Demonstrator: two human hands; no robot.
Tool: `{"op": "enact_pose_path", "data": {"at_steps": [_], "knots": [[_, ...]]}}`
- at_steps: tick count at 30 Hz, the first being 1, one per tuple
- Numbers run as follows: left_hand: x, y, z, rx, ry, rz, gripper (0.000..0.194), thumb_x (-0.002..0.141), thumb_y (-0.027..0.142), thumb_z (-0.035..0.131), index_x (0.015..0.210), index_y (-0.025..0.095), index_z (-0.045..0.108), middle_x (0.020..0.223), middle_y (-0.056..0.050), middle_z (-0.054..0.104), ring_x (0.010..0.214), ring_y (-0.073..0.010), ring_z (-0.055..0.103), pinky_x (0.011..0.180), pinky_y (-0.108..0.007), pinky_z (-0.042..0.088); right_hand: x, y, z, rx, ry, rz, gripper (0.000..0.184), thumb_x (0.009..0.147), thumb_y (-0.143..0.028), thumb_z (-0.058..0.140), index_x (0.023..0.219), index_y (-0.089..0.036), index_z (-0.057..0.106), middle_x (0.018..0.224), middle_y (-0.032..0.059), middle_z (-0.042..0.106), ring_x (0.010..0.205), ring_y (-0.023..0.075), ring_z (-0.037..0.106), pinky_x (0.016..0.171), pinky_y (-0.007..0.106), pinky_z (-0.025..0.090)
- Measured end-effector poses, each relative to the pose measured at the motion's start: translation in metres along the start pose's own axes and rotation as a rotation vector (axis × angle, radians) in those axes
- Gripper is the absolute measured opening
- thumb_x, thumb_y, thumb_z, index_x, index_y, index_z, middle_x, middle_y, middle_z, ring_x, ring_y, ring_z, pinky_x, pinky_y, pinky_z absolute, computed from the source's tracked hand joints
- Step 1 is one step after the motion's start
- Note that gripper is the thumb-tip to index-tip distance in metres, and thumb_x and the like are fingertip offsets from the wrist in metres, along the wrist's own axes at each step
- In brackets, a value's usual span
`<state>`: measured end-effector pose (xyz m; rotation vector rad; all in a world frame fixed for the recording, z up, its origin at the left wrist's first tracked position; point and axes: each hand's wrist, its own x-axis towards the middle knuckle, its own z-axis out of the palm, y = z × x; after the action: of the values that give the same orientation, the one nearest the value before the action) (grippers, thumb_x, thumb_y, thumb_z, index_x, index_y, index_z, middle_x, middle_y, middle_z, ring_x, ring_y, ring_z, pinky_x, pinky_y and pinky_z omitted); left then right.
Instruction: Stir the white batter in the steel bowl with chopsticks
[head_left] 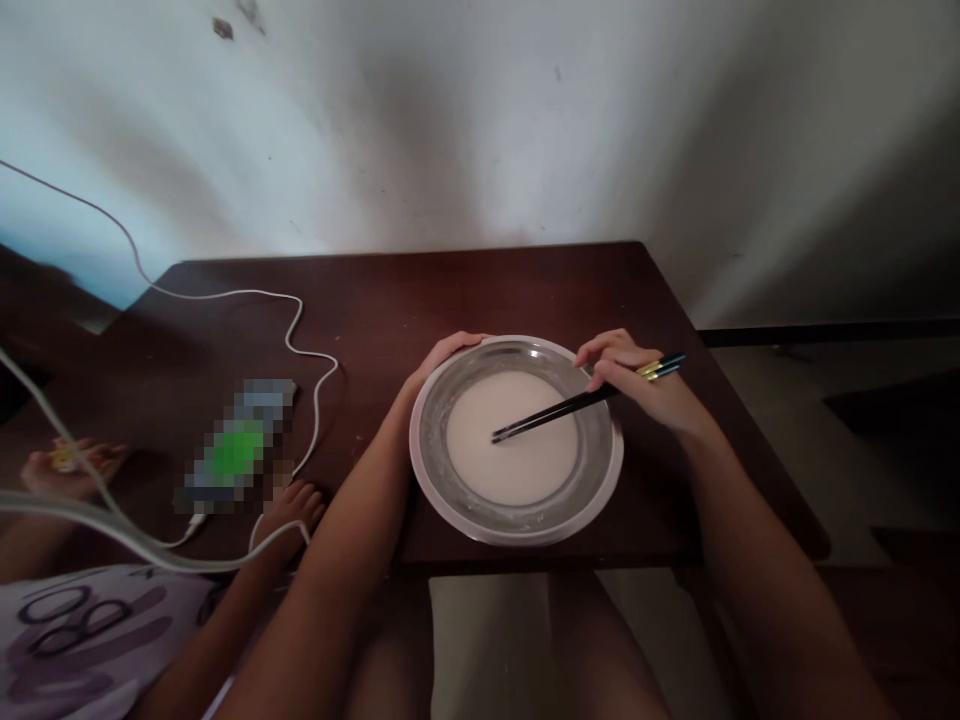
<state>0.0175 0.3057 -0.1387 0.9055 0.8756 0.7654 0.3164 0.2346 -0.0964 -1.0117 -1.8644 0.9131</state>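
Observation:
A round metal bowl (439,480) with a pale rim stands on the table near its front edge. White, milky liquid (517,475) covers its bottom. My left hand (452,348) is curled round the far left side of the bowl, fingers on the outer rim and partly hidden. Over the right rim, my right hand (626,375) is closed on a pair of black chopsticks (562,408) with gold and blue-green ends. Their tips dip into the liquid near the middle of the bowl.
The dark wooden table (405,290) meets a marked white wall (480,130). At left lies a blurred-out phone (240,445) with a white cable (319,400) across the table. Another person's hands (296,510) rest beside it, one holding something small and yellow.

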Motion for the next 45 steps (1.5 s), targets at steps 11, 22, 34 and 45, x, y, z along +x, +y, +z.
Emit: {"op": "enact_pose_path", "data": {"at_steps": [11,22,34,45], "knots": [[0.001,-0.002,-0.003,0.008,-0.054,0.024,0.031,0.075,0.036,0.068,0.096,0.015,0.079,0.09,-0.008,0.082,0.096,-0.0292,0.076,0.089,-0.035,0.055,0.0,-0.002,-0.007,-0.003,0.08,0.012,0.038,0.097,-0.035,0.062,0.062,-0.029,0.075,0.097,0.006,0.078,0.111,0.0311,0.062,0.106,0.053,0.046],[0.002,-0.002,-0.004,0.03,-0.054,0.02,0.033,0.076,0.038,0.069,0.098,0.017,0.081,0.089,-0.007,0.082,0.103,-0.0302,0.075,0.097,-0.036,0.054,0.0,0.004,-0.009,-0.066,0.13,-0.029,0.033,0.096,-0.03,0.064,0.066,-0.031,0.078,0.098,0.005,0.077,0.112,0.032,0.061,0.106,0.055,0.043],[-0.002,-0.001,-0.001,-0.032,0.007,-0.013,0.032,0.081,0.034,0.066,0.108,0.024,0.08,0.087,-0.004,0.081,0.099,-0.0312,0.075,0.093,-0.037,0.055,0.001,0.005,0.001,-0.086,0.046,-0.018,0.028,0.094,-0.035,0.067,0.07,-0.03,0.08,0.107,0.0064,0.075,0.117,0.0325,0.058,0.109,0.055,0.042],[0.002,-0.007,-0.005,-0.047,-0.032,0.011,0.022,0.082,0.033,0.067,0.095,0.023,0.081,0.085,-0.005,0.081,0.098,-0.0324,0.076,0.085,-0.036,0.057,0.0,0.002,0.002,-0.069,-0.05,-0.038,0.028,0.095,-0.034,0.065,0.073,-0.029,0.081,0.107,0.0067,0.076,0.116,0.0319,0.058,0.105,0.053,0.045]]}}
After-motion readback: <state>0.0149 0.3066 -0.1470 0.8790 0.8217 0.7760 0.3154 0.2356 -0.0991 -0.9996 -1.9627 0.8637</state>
